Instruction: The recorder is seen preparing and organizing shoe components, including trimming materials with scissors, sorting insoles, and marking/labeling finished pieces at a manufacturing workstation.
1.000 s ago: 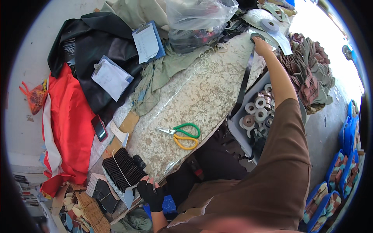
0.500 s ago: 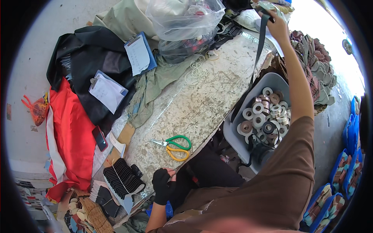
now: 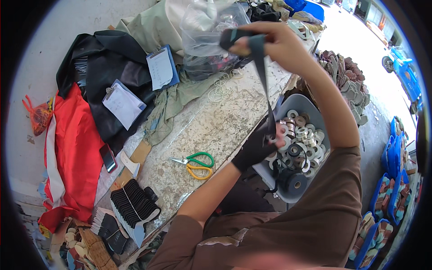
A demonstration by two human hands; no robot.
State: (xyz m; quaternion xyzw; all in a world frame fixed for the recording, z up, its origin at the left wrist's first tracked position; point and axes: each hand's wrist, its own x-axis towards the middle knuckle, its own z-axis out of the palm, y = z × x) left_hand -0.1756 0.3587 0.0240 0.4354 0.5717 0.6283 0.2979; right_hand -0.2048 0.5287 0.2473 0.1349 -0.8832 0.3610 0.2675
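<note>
The right hand (image 3: 282, 48) is holding a dark strip (image 3: 260, 64) running down to the gloved left hand (image 3: 257, 146), whose own grip I cannot tell. To its left, scissors (image 3: 187, 161) are lying on the desk (image 3: 202, 128); to its right, a bin (image 3: 303, 104) is holding rolls (image 3: 311, 137).

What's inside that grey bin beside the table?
The grey bin holds many small rolls, mostly pale, some brown, and a larger black roll. Anything beneath is covered; the left hand hides some too.
</note>
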